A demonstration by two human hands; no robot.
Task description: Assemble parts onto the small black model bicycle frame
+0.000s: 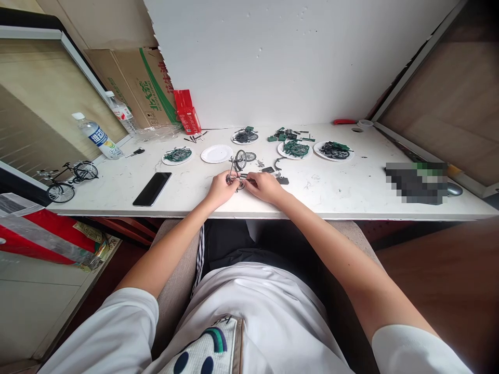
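Note:
A small, partly built model bicycle (237, 167) stands on the white table (351, 192) in front of me, one wheel raised. My left hand (220, 189) is closed on its frame from the left. My right hand (265, 186) pinches a small part against the model from the right. Loose dark parts (281, 179) lie just beyond my right hand.
Paper plates with green and black parts (295, 149) (177, 155) (334, 150), an empty plate (217, 154), a black phone (152, 188), a finished model bicycle (67, 181) at the left edge, two water bottles (97, 136), a red box (187, 111), cardboard box (136, 85), a mouse (454, 189).

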